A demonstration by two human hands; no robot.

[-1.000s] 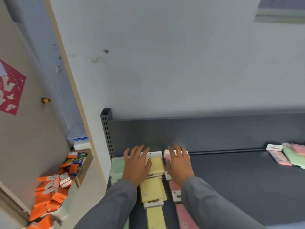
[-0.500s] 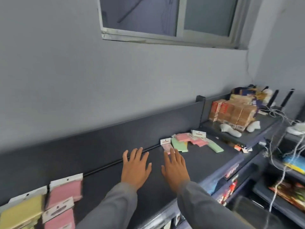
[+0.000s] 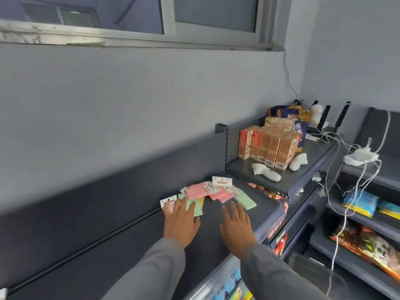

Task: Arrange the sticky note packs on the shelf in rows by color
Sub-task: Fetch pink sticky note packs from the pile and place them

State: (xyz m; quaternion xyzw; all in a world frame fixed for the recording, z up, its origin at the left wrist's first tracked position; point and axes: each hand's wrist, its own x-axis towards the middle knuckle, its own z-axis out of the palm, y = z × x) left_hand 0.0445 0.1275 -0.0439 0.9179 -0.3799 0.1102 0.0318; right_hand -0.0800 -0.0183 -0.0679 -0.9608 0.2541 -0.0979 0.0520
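Nearby, brown boxes beyond packs.

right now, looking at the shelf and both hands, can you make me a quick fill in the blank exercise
1. The loose sticky note packs on the dark shelf are pink and ____.
2. The ____ hand's fingertips overlap a green pack, while the other hand is over bare shelf.
3. Both hands, left hand and right hand, are flat with fingers ____.
4. The orange boxes stand on the shelf section to the ____ of the packs.

Missing words: green; left; spread; right
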